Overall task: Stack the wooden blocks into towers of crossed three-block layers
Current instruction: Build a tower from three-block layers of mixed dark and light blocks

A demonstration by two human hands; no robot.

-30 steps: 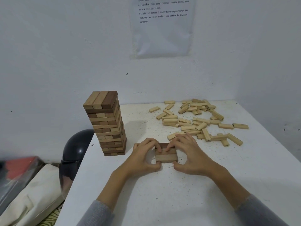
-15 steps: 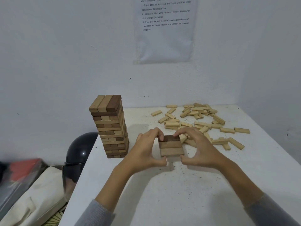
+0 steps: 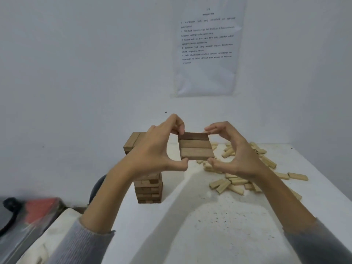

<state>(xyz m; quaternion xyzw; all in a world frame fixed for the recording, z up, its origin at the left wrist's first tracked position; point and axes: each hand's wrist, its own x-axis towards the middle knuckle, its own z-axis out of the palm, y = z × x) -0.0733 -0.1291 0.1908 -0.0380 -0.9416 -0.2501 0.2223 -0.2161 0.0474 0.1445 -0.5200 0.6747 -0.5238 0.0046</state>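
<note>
While aloft | left hand (image 3: 152,151) pinches three-block layer (image 3: 196,148) | right hand (image 3: 236,155) pinches its other side

A printed sheet (image 3: 207,54) is hanging on the white wall (image 3: 76,73), listing five numbered steps in small, partly blurred type. Step 3 is reading "Susun blok ke atas satu demi satu", and step 5 is opening "Ambil blok berbaki". The heading is too blurred to read.

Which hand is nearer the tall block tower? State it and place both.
Left. The left hand overlaps the tower top, pinching the three-block layer; the right hand pinches the layer's other side, over the loose blocks.
</note>
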